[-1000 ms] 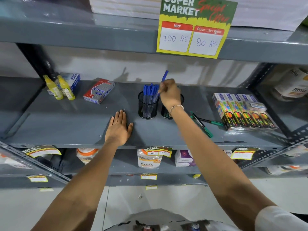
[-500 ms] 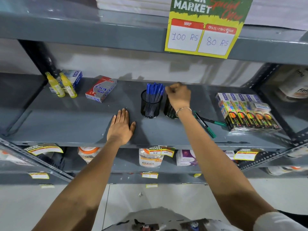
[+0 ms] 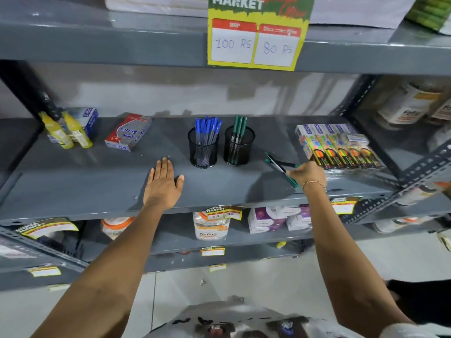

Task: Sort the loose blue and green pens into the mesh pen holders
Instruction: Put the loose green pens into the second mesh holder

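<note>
Two black mesh pen holders stand side by side on the grey shelf (image 3: 97,181). The left holder (image 3: 203,152) is full of blue pens (image 3: 207,126). The right holder (image 3: 239,150) holds three green pens (image 3: 239,124). Two loose green pens (image 3: 277,162) lie crossed on the shelf to the right of the holders. My right hand (image 3: 308,175) rests over their near ends, fingers curled around them. My left hand (image 3: 163,185) lies flat and spread on the shelf, in front and left of the blue holder, holding nothing.
A row of marker boxes (image 3: 338,147) sits right beside my right hand. A red and grey box (image 3: 128,135) and two yellow bottles (image 3: 66,131) stand at the left. A price sign (image 3: 256,42) hangs from the shelf above. Jars and boxes fill the shelf below.
My right hand dropped a blue pen into the left holder, then swung right and down onto the loose green pens. My left hand stayed flat on the shelf.
</note>
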Tool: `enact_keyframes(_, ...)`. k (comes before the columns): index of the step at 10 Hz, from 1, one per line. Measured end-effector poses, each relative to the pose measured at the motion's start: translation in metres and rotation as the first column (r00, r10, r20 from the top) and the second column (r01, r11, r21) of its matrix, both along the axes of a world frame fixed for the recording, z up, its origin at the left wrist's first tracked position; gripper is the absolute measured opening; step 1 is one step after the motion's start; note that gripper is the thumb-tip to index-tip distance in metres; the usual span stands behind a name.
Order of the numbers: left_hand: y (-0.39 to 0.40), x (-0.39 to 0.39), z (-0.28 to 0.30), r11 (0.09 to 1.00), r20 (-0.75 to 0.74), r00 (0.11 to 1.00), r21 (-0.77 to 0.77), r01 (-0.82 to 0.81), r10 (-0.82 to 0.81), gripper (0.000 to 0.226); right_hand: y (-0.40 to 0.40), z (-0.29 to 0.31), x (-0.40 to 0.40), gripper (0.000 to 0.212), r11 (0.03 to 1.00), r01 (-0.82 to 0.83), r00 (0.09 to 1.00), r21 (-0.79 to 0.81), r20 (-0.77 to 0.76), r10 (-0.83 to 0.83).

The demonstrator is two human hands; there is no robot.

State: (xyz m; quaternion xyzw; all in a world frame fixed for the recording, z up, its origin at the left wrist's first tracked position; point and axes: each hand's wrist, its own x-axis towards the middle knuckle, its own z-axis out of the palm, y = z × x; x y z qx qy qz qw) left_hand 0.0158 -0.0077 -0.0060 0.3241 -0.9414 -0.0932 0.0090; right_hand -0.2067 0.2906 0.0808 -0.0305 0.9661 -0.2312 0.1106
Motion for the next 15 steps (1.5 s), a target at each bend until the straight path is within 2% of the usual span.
enact_keyframes(1,0.000,0.000,-0.001,1.000,0.007,1.000,0.000,-0.007,0.007,0.069,0.006,-0.006,0.005,0.038,0.996,-0.030,0.999,0.084,0.036,0.027)
enact_keyframes(2,0.000,0.000,-0.002,1.000,0.006,1.000,-0.004,-0.012,0.012,0.069,0.007,-0.011,0.009,0.032,0.988,-0.078,0.997,0.133,0.029,0.075)
enact_keyframes(3,-0.001,-0.001,-0.003,1.000,0.001,1.000,-0.006,-0.013,0.013,0.069,0.007,-0.009,0.008,0.031,0.986,-0.121,0.993,0.119,-0.002,0.122)
enact_keyframes(4,-0.002,-0.001,-0.004,1.000,0.003,1.000,-0.010,-0.015,0.015,0.069,0.001,0.005,0.004,0.028,0.985,-0.138,0.986,-0.104,-0.109,0.127)
enact_keyframes(5,-0.002,-0.001,-0.005,1.000,0.010,1.000,-0.013,-0.016,0.016,0.070,-0.013,0.034,0.007,0.026,0.898,-0.181,0.944,-0.402,-0.328,0.043)
enact_keyframes(6,-0.003,0.000,-0.006,1.000,0.002,1.000,-0.019,-0.015,0.015,0.070,-0.035,0.064,0.010,0.026,0.763,-0.255,0.880,-0.594,-0.470,-0.072)
enact_keyframes(7,-0.004,0.000,-0.007,1.000,0.003,1.000,-0.027,-0.011,0.011,0.070,-0.061,0.081,0.008,0.024,0.665,-0.329,0.847,-0.670,-0.520,-0.105)
enact_keyframes(8,-0.005,-0.001,-0.008,1.000,0.002,1.000,-0.027,-0.015,0.015,0.070,-0.089,0.079,0.005,0.024,0.692,-0.380,0.853,-0.614,-0.523,0.004)
enact_keyframes(9,-0.005,0.000,-0.009,1.000,-0.005,1.000,-0.023,-0.014,0.014,0.070,-0.111,0.056,0.000,0.024,0.786,-0.397,0.868,-0.473,-0.471,0.156)
enact_keyframes(10,-0.005,-0.001,-0.008,0.999,-0.009,1.000,-0.030,-0.015,0.015,0.070,-0.124,0.033,-0.005,0.024,0.848,-0.363,0.913,-0.386,-0.332,0.239)
enact_keyframes(11,-0.005,-0.001,-0.007,0.999,-0.010,1.000,-0.029,-0.017,0.016,0.070,-0.131,0.023,-0.006,0.020,0.860,-0.328,0.934,-0.391,-0.270,0.234)
enact_keyframes(15,-0.002,0.000,-0.003,1.000,0.001,1.000,-0.021,-0.012,0.012,0.069,-0.140,0.033,-0.013,0.034,0.909,-0.219,0.968,-0.355,-0.199,0.155)
